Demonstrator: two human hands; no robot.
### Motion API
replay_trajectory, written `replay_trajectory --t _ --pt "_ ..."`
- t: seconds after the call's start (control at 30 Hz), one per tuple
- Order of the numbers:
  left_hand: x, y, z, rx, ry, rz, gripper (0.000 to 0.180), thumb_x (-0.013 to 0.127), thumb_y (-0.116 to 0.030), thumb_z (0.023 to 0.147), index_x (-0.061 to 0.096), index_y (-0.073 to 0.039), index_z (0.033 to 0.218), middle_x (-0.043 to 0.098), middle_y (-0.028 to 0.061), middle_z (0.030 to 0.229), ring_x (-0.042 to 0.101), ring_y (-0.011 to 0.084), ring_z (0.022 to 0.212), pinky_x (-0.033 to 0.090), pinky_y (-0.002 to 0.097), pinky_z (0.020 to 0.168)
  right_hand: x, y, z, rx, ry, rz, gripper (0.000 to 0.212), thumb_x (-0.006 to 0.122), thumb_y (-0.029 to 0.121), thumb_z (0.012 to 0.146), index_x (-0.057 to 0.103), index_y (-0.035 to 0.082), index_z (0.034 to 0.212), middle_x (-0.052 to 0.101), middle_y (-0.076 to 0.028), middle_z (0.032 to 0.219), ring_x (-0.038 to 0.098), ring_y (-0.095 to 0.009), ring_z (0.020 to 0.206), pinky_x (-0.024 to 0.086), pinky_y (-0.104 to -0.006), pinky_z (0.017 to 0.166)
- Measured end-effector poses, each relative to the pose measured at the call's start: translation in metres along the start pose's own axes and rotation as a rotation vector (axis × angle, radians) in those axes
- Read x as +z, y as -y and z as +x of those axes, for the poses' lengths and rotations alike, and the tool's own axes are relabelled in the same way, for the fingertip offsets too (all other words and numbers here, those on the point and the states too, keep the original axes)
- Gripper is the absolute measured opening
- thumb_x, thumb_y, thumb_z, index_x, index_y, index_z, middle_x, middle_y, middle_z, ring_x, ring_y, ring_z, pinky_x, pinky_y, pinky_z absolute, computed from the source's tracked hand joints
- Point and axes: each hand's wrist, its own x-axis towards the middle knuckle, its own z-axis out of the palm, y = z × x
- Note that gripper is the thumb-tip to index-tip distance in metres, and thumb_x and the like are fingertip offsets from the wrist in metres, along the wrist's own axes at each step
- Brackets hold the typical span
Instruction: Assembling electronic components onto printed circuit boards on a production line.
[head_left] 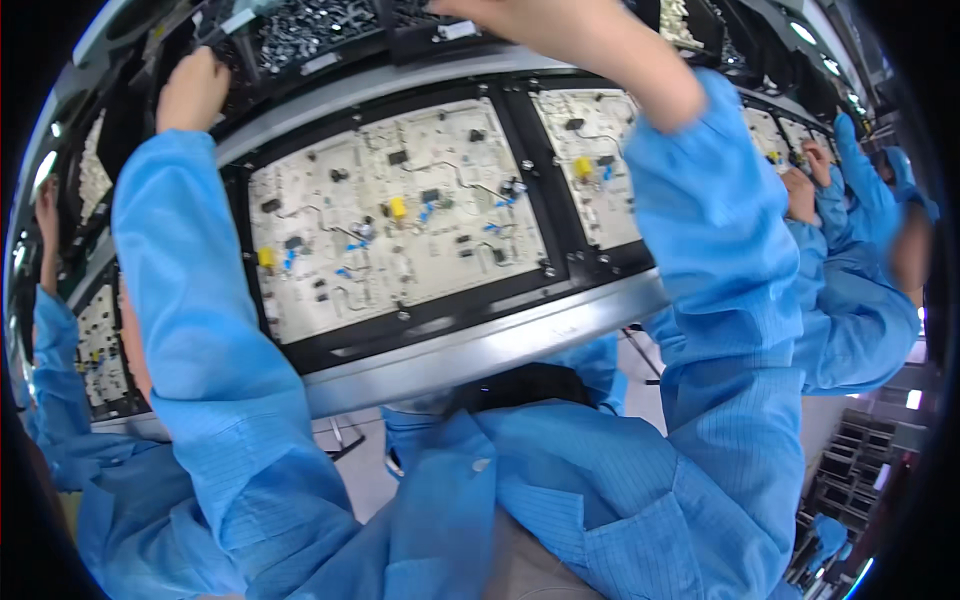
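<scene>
My left hand (195, 92) reaches over the row of parts bins at the upper left. Its fingers curl down together at a dark bin, and whatever they pinch is hidden. My right hand (540, 22) stretches across the top edge above another bin of small dark parts (412, 12); its fingers are mostly cut off by the picture's edge. Between my forearms lies a pale circuit board panel (330, 225) in a black frame (556, 220), populated with yellow, blue and black components and short wires. A second panel (590, 170) sits to its right, partly behind my right sleeve.
A bin of shiny metal parts (315, 35) stands between my hands, and one of cream-coloured parts (678, 22) farther right. A metal rail (480, 335) runs along the near side. Blue-sleeved co-workers (855, 300) work beside me on the right and left. Racks (850, 470) stand at lower right.
</scene>
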Motion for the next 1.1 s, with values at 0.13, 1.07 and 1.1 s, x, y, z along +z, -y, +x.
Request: replay_trajectory --t 0.13,1.07,1.1 --pt "-0.055 -0.050 -0.008 0.034 0.016 0.055 0.026 0.053 -0.022 0.084 0.060 0.002 0.093 0.062 0.0259 0.098 0.058 0.0429 0.094 0.046 0.0536 0.080 -0.097 0.027 -0.095 0.591 0.296 0.447 0.024 0.067 0.012 0.085 0.063 0.005 0.107 0.066 -0.004 0.084 0.063 -0.011 0.078 0.049 -0.0235 0.067" --pt "-0.136 -0.294 -0.095 0.540 0.150 -1.008 0.011 0.059 -0.010 0.089 0.054 0.001 0.089 0.055 0.0097 0.070 0.054 0.0166 0.060 0.044 0.0299 0.055 -0.084 0.077 -0.238 0.929 0.222 0.137 0.016 0.061 0.001 0.086 0.065 -0.002 0.101 0.067 -0.010 0.089 0.065 -0.016 0.081 0.051 -0.0265 0.073" --pt "-0.142 -0.296 -0.096 0.523 0.108 -1.014 0.012 0.059 -0.010 0.089 0.054 0.001 0.089 0.055 0.0102 0.070 0.054 0.0174 0.059 0.043 0.0305 0.054 -0.085 0.079 -0.234 0.853 0.206 0.083 0.016 0.060 0.001 0.086 0.065 -0.001 0.101 0.066 -0.012 0.091 0.065 -0.019 0.082 0.051 -0.0279 0.073"
